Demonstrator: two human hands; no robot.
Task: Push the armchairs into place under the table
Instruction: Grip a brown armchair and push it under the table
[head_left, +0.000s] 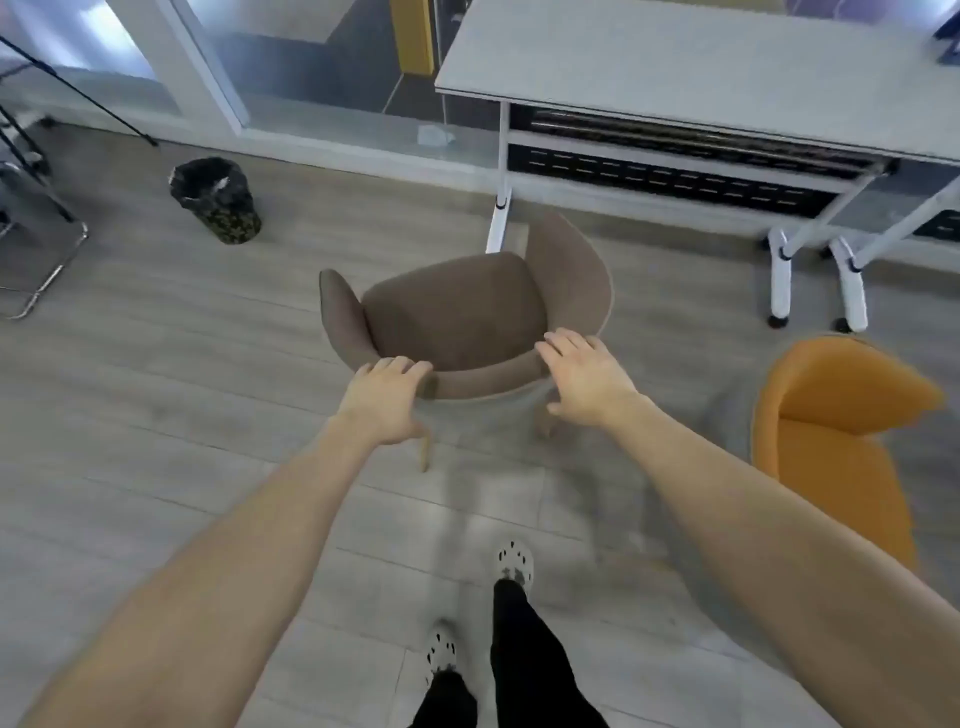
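The brown armchair (457, 317) stood on the wood floor (182, 364) just near of the grey counter (701, 67), its seat not yet under it. The left hand (384, 400) and right hand (587, 379) rested on the curved backrest's top edge, fingers spread apart and draped over it. An orange armchair (836, 431) stood to the right.
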